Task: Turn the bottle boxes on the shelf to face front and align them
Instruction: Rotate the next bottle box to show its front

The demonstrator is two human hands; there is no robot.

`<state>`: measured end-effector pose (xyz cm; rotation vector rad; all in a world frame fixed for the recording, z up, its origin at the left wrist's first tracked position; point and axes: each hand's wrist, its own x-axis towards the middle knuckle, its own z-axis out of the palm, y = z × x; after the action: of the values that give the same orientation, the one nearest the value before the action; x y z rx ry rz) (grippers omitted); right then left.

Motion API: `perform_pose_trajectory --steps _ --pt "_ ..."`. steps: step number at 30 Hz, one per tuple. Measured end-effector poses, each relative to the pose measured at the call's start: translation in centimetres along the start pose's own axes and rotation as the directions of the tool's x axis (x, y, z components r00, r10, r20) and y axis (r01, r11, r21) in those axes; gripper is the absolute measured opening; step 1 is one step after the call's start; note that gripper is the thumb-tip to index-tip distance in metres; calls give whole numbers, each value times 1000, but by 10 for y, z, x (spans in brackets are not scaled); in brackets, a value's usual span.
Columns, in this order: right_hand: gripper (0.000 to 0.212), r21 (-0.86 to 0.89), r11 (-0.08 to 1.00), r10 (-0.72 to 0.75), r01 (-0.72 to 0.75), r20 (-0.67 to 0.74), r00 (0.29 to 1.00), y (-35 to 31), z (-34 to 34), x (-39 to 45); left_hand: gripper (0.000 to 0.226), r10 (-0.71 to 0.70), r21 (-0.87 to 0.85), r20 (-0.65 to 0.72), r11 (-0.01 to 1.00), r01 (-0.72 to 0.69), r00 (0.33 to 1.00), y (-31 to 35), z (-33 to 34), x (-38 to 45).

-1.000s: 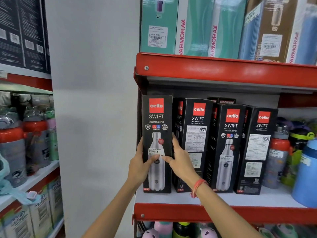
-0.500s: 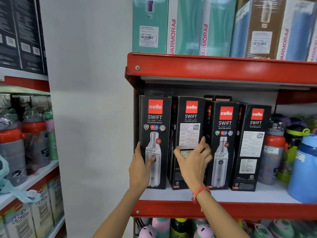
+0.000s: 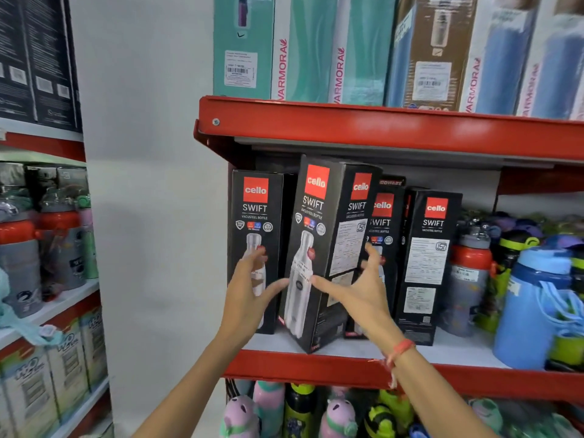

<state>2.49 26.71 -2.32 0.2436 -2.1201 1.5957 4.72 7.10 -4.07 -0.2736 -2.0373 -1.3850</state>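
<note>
grip of the right hand [image 3: 357, 292] pinches the tilted box [image 3: 316, 222] across its corner, left hand [image 3: 249, 290] spread, thumb touching it.

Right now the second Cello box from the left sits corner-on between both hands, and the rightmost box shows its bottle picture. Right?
Not quite. In the head view the rightmost box shows its printed-text panel, not the bottle picture. The rest holds: the second box stands tilted, corner forward, between the left hand and right hand.

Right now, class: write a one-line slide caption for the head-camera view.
Right hand grips a tilted, corner-forward Cello box on the red shelf; left hand open beside it.
</note>
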Motion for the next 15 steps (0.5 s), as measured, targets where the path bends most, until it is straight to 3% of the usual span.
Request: perform_pose_trajectory --steps 4,7,12,15 --pt "123 168 986 -41 7 205 978 -9 -36 13 81 -29 -25 245 999 36 969 19 11 2" --pt "106 213 977 -48 -28 343 938 -5 -46 18 82 -7 -73 406 996 40 914 27 20 5" --pt "89 160 987 -72 -13 509 858 -10 -43 34 102 -8 -55 255 998 23 967 27 35 6" --pt "82 23 997 -80 78 459 885 -14 -31 44 105 -1 75 202 997 -14 979 22 43 14"
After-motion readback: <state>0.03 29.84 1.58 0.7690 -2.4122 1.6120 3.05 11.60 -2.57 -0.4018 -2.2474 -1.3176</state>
